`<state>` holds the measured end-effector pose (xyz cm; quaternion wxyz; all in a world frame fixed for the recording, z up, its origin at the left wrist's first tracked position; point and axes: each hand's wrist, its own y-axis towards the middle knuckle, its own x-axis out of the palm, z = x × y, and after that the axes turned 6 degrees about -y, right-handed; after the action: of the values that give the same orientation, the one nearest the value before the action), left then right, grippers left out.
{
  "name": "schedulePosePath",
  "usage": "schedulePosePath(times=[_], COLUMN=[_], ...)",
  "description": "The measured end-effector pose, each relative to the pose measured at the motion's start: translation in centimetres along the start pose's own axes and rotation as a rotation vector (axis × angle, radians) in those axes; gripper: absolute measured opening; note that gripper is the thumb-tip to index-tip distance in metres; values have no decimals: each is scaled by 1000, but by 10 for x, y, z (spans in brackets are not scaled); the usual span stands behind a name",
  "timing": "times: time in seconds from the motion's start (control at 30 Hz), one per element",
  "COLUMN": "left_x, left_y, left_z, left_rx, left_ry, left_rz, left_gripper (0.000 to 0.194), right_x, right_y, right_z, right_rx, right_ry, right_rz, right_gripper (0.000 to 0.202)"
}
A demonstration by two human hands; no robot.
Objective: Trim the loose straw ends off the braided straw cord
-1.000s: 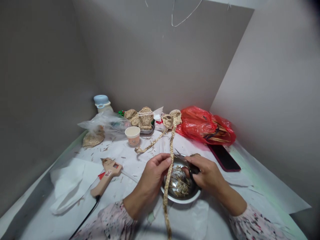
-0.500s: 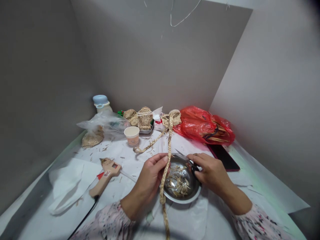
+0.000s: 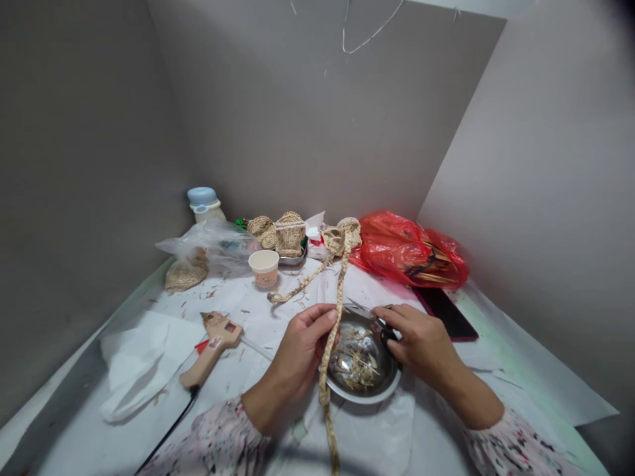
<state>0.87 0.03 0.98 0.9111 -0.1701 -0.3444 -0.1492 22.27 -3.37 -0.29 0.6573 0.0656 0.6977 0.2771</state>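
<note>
A long braided straw cord runs from the back of the table toward me, and my left hand pinches it between thumb and fingers. My right hand is closed on a pair of scissors with black handles; their blades point left, toward the cord, over the bowl's far rim. Beneath both hands sits a round metal bowl with straw clippings inside. The cord passes over the bowl's left side.
Left lies a glue gun with its cable, beside white paper. Farther back stand a paper cup, woven straw pieces, a blue-lidded bottle and a red plastic bag. A dark tablet lies right.
The view has shifted slightly, so everything sits a little farther right. The cord's upper stretch leans a bit more to the right. Both hands keep their holds.
</note>
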Motion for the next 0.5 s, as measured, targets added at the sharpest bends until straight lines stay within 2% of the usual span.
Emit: schedulePosePath(times=[0.5], left_x=[1], left_y=[-1], left_z=[-1], left_rx=[-16], left_ry=[-19], left_rz=[-8], left_gripper=[20], right_x=[-1], right_y=[0], right_z=[-1], right_rx=[-10], right_ry=[-26], right_rz=[-16], right_gripper=[46])
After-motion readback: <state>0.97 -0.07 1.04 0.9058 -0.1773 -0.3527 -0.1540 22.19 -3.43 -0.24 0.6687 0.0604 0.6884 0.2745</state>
